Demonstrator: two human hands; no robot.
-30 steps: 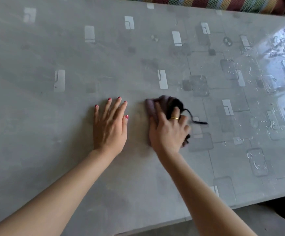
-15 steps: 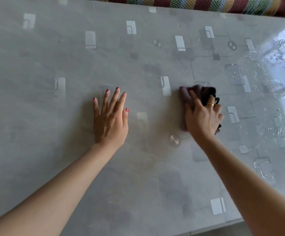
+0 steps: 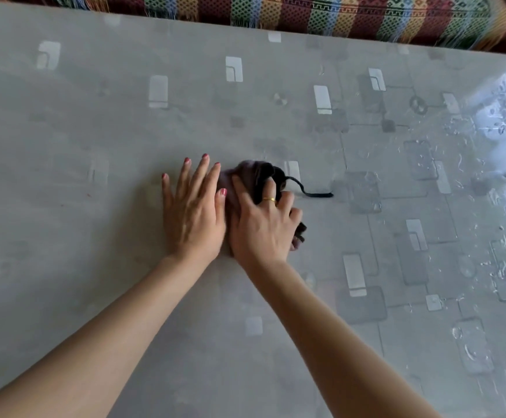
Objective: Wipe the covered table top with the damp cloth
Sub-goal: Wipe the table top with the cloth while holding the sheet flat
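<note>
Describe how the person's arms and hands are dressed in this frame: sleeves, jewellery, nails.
Both forearms are bare, with no sleeves in view. The left hand has pink-red polished nails. The right hand wears a plain gold ring on one finger. No watch, bracelet or gloves show.

A striped woven fabric (image 3: 321, 13) runs along the far edge at the top, in bands of dark red, green, yellow and blue with small diamond patterns. Loose fringe (image 3: 161, 12) hangs from its lower edge, reaching toward the near side.
</note>
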